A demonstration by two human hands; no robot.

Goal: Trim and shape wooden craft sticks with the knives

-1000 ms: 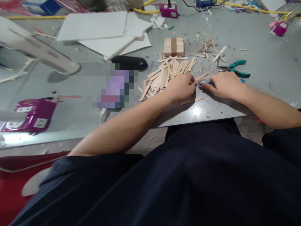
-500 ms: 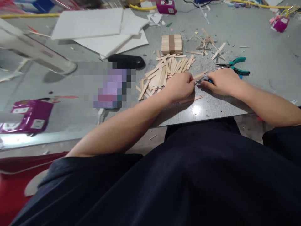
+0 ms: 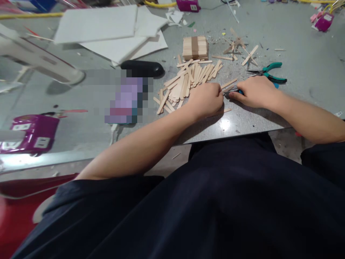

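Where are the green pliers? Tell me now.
Head view: the pliers lie on the table, just beyond the right hand, to the right of the stick pile.

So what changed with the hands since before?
Very little. The left hand slid slightly toward the table edge, now covering part of a loose stick. It still pinches a stick; the right hand still grips the blue-handled tool. Pile, pliers unmoved.

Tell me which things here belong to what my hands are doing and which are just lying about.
In use: left hand pinching a craft stick; right hand gripping a blue-handled tool; loose stick pile beside the left hand.
Lying about: teal-handled pliers; banded stick bundle; white boards; black case; magenta box.
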